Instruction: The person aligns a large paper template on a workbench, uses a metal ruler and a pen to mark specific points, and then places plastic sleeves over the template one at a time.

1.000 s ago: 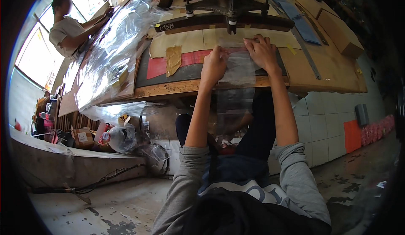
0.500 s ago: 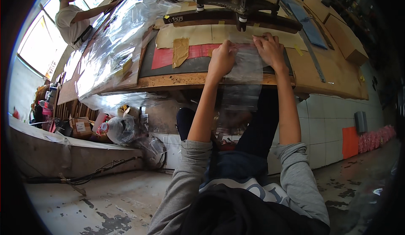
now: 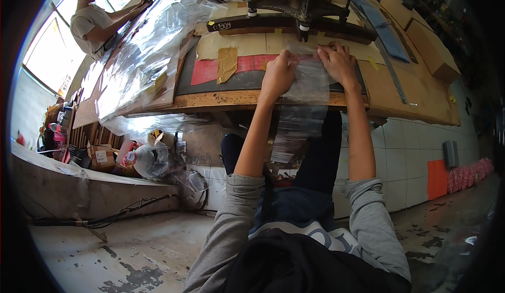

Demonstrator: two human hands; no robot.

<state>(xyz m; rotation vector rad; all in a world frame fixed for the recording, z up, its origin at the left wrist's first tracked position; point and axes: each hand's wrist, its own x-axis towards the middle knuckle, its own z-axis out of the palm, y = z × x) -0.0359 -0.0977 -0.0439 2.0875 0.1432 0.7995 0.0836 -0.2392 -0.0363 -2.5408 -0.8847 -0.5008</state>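
A strip of clear plastic film (image 3: 310, 85) hangs between my two hands, from under the press bar (image 3: 294, 26) down over the table's wooden front edge. My left hand (image 3: 279, 74) is closed at the film's left edge, thumb on top. Opposite it, my right hand (image 3: 337, 64) has its fingers curled on the film's upper right corner. Under the film lie a red strip (image 3: 247, 63) and a cream sheet (image 3: 236, 46) on the dark work surface. Brown tape (image 3: 226, 66) crosses the red strip to the left of my left hand.
Above my hands stands a black metal press frame (image 3: 302, 1). Loose plastic sheeting (image 3: 142, 51) covers the table's left part. A metal ruler (image 3: 392, 74), a blue strip (image 3: 386, 35) and a cardboard box (image 3: 428, 51) lie right. Another person (image 3: 92, 24) works at far left.
The film between my hands has shifted slightly, its top now nearer the press bar. My hands barely move. At far left, the other person's arms have changed position.
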